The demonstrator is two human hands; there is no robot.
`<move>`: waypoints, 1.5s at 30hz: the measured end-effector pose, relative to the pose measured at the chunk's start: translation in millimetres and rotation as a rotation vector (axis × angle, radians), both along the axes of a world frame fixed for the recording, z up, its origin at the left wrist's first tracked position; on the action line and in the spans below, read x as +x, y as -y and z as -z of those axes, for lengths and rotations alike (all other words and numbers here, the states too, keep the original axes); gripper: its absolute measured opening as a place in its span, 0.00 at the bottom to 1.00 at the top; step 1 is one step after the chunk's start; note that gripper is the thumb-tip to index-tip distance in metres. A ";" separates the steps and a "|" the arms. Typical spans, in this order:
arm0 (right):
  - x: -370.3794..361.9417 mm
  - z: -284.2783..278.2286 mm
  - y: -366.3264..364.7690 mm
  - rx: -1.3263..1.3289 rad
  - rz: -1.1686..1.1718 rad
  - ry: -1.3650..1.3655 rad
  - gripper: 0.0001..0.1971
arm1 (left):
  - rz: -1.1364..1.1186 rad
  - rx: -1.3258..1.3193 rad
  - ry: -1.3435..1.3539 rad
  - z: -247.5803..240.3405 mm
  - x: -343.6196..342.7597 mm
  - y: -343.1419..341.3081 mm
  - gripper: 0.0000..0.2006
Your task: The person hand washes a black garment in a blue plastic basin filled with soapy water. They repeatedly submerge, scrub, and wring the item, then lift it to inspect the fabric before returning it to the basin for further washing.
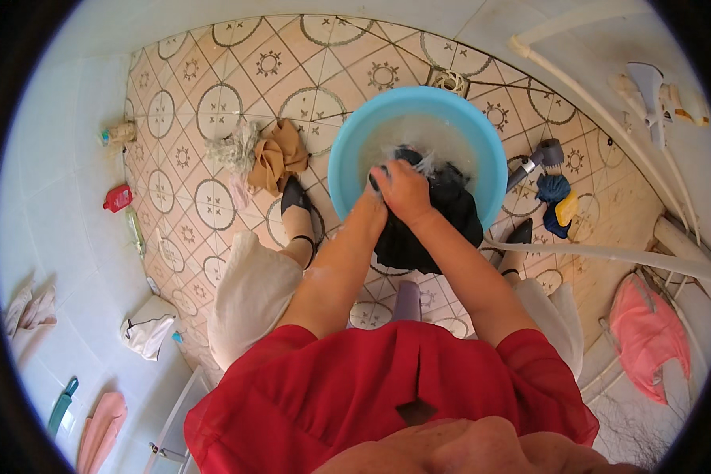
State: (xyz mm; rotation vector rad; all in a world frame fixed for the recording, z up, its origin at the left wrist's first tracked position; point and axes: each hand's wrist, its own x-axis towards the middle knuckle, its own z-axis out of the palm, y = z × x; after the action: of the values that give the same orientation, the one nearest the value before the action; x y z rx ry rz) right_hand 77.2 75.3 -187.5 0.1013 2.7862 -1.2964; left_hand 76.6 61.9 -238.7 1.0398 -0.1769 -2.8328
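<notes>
Red fabric of the wearer's top [355, 371] is nearest the camera. Ahead, wet black cloth [462, 212] lies partly inside a round blue basin [494, 150] and drapes over its near rim. Cloudy water [395, 130] surrounds the cloth's far end. Patterned tile floor [284, 59] runs beyond the basin to a pale wall [482, 28]. Left of the basin lies a crumpled tan cloth [276, 158]; right of it, blue cloth [554, 188]. Black shoes [294, 191] stand on either side of the basin. Both bare forearms reach forward and converge over it. The right hand [409, 192] is closed on the black cloth; the left hand [378, 191] meets it, mostly hidden, its grip impossible to tell.
</notes>
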 end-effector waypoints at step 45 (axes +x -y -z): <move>11.5 3.0 -50.0 -0.159 0.150 0.139 0.09 | 0.998 -0.241 0.196 11.4 -27.4 98.1 0.12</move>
State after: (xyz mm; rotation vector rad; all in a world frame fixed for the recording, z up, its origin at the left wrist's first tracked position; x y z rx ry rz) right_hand 88.7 125.3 -190.5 0.3826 2.5924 -1.4760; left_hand 49.1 -36.3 -250.1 1.4569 -1.3613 -3.3270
